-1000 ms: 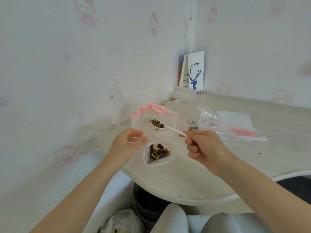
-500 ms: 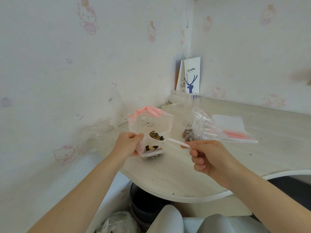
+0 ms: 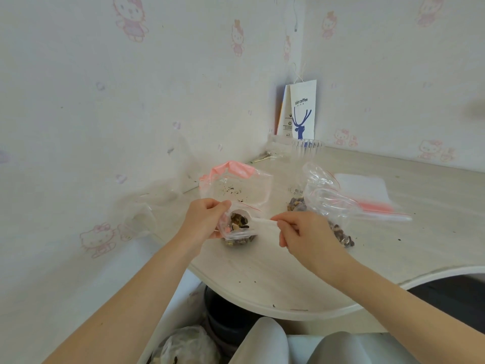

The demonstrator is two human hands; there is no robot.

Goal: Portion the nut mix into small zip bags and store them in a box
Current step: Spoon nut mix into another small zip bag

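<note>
The left hand (image 3: 203,219) pinches open a small bag (image 3: 237,229) on the worktop (image 3: 288,279), while the right hand (image 3: 301,232) grips a spoon (image 3: 258,222) tipping nut mix into it. That bag looks partly filled; the big bag (image 3: 236,185) behind is nearly empty. Sealing remains, and no box is visible.

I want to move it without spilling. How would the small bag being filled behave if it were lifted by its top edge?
The small zip bag would probably sag: it is thin clear film, held open by the left hand. The nuts sit low, so its bottom should hang down. The mouth is open around the white spoon, so tilting it may spill nuts.
</note>
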